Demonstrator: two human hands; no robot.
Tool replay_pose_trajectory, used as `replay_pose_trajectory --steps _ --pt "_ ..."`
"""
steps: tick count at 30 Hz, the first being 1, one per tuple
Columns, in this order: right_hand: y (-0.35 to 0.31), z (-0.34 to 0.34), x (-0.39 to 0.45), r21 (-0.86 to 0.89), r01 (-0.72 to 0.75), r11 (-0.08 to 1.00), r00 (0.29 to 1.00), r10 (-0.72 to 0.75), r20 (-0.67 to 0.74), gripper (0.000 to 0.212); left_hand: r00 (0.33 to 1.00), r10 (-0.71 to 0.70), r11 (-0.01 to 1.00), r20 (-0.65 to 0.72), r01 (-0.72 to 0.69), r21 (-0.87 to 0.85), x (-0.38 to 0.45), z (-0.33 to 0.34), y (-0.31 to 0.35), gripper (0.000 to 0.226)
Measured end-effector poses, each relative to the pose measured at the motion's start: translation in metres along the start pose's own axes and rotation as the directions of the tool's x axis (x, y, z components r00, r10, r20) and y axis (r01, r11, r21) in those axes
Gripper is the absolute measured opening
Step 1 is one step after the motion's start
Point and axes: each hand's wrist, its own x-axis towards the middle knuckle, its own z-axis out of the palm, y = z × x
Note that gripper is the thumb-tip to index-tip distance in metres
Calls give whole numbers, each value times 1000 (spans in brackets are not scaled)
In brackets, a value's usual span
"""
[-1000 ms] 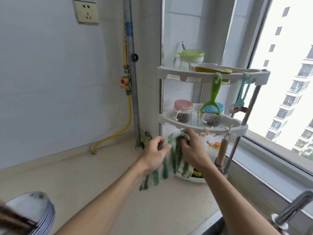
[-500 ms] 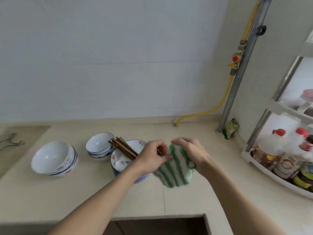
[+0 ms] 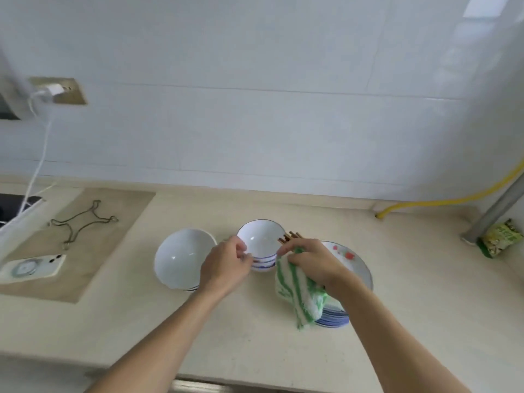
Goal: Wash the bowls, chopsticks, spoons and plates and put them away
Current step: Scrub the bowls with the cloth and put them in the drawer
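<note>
Left hand (image 3: 225,268) has reached the small bowl (image 3: 261,241), fingers pinching its rim; right hand (image 3: 312,258) grips cloth (image 3: 300,293)

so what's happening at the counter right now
A person stands at a kitchen counter with dirty dishes. The left hand grips the rim of the small stacked bowls, while the right hand holds a green striped cloth over the plate stack. Chopsticks lie on the plates; a bigger bowl sits further left.

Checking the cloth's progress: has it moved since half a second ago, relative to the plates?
Yes. The cloth, held by the right hand, was left of and clear of the plates; now it hangs over them, beside the small bowls.
</note>
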Motion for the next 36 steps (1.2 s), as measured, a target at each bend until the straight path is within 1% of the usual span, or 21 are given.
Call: replay_pose_trajectory --steps 1,3,4,5,6,7,9,11,12,14,17,19,21,24,26,28,30,31,33,36 --pt "-3 11 8 -7 -19 1000 1000 19 20 33 999 -21 998 -46 24 58 5 -8 -15 11" --pt "-8 35 24 -43 -75 996 995 77 59 21 993 -75 975 -93 93 200 16 -23 -45 26" --pt "-10 49 33 -63 -98 993 991 103 86 24 989 -96 959 -114 123 254 20 -29 -61 36" --pt "-12 63 41 -76 -111 991 987 119 109 38 983 -116 946 -142 153 286 23 -34 -74 46" --pt "-13 81 51 -84 -116 990 985 125 119 50 976 -140 938 -166 184 293 28 -38 -90 55" --pt "-15 93 57 -101 -119 988 987 129 100 56 971 -168 935 -172 212 284 30 -41 -99 63" --pt "-16 124 72 -157 -139 978 987 149 54 60 959 -251 934 -130 275 226 36 -44 -120 76" --pt "-17 141 81 -239 -168 956 985 172 -6 58 946 -319 927 -52 323 190 39 -44 -128 83" --pt "-16 152 86 -284 -179 942 983 179 -27 56 939 -343 921 -23 341 188 42 -45 -134 84" --pt "-14 165 94 -354 -191 916 982 182 -58 52 938 -346 918 4 338 209 46 -46 -140 79" --pt "-14 177 100 -472 -193 860 981 165 -99 32 954 -297 908 -42 296 296 48 -51 -144 62" --pt "-17 178 103 -527 -175 832 985 143 -102 22 964 -256 889 -68 262 375 47 -55 -143 57" --pt "-21 178 103 -574 -150 805 989 120 -91 28 969 -236 882 -67 243 404 47 -57 -143 56" --pt "-25 175 103 -629 -130 766 991 117 -62 29 971 -234 899 -51 236 368 47 -59 -143 51" --pt "-27 173 104 -623 -144 768 987 153 -40 25 970 -237 907 -49 239 347 47 -61 -143 50" --pt "-30 170 102 -566 -166 807 982 185 -24 15 968 -245 918 -58 251 308 44 -64 -141 59" --pt "-34 163 98 -457 -181 871 980 199 -10 25 968 -240 926 -76 252 280 42 -70 -135 74" --pt "-37 159 94 -399 -189 897 979 203 -6 29 970 -229 932 -82 242 269 42 -74 -131 78" --pt "-41 146 85 -294 -210 933 976 215 -12 31 976 -203 954 -78 216 210 43 -83 -118 79" --pt "-45 116 63 -176 -234 956 972 229 -47 31 989 -132 991 -68 133 7 42 -90 -91 72"
